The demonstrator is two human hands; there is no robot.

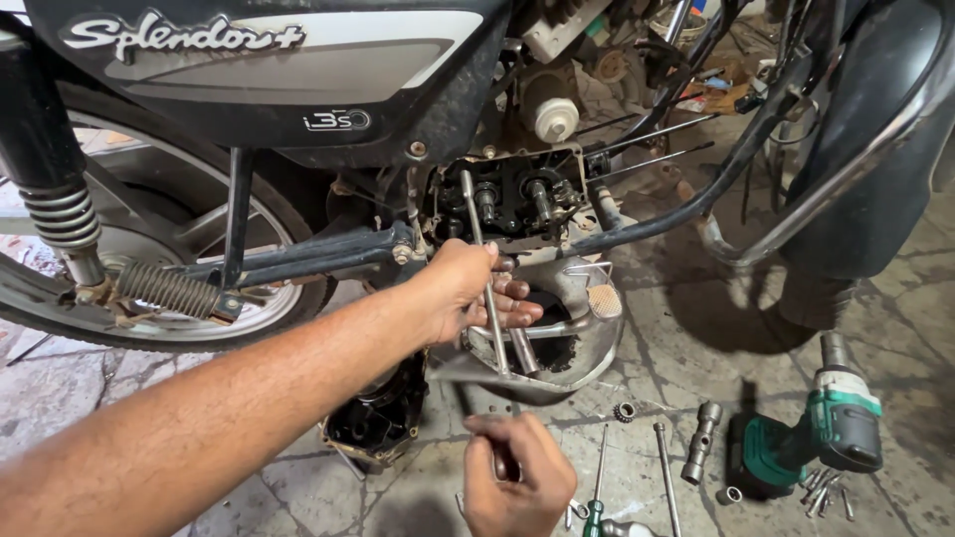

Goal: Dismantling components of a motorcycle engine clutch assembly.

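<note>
My left hand (pixel 468 293) reaches in from the lower left and grips a long thin metal rod (pixel 474 214). The rod's top end sits in the motorcycle's open engine case (pixel 517 199), where shafts and gears show. Its lower end runs down past my fingers toward a curved silvery metal cover (pixel 587 338). Lower down, near the bottom edge, my right hand (pixel 517 487) is closed around a small dark tool (pixel 505 463); what kind of tool it is I cannot tell.
A removed black engine cover (pixel 383 423) lies on the stone floor under my left forearm. On the floor to the right are a small gear (pixel 625 411), a tube socket (pixel 701 440), a loose rod (pixel 665 472), a green-handled screwdriver (pixel 595 512), a green power wrench (pixel 831 428) and several bolts (pixel 821 489). The rear wheel (pixel 149 268) stands at left.
</note>
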